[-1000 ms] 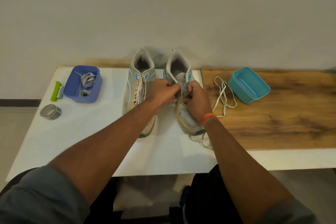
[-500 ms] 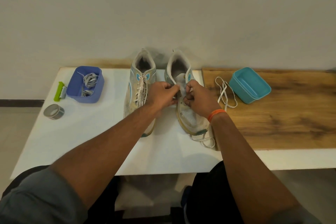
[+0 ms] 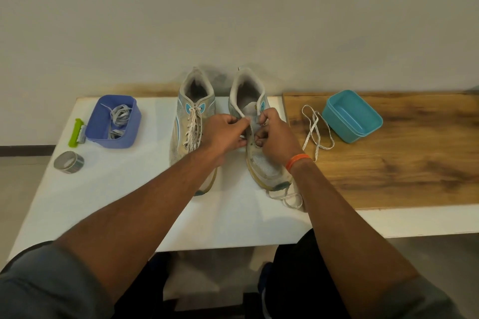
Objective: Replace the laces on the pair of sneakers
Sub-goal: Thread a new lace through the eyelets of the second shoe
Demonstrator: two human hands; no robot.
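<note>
Two worn white and teal sneakers stand side by side on the white table (image 3: 116,202), toes toward me. The left sneaker (image 3: 193,122) is laced. Over the middle of the right sneaker (image 3: 261,163) both my hands meet. My left hand (image 3: 225,134) pinches the shoe's left eyelet edge. My right hand (image 3: 276,137), with an orange band on the wrist, has its fingers curled at the right eyelet edge and pinches a white lace. A loose end of lace (image 3: 287,198) trails by the toe. Another white lace (image 3: 315,128) lies loose on the wooden board (image 3: 401,163).
A purple tub (image 3: 103,134) holding grey laces sits at the left, with a green tool (image 3: 75,132) beside it and a roll of tape (image 3: 68,162) nearer me. A teal tub (image 3: 352,116) stands on the wooden board. A wall rises behind the table.
Both hands stay on the right sneaker with small finger movements. My right hand has shifted slightly up and right along the eyelets.
</note>
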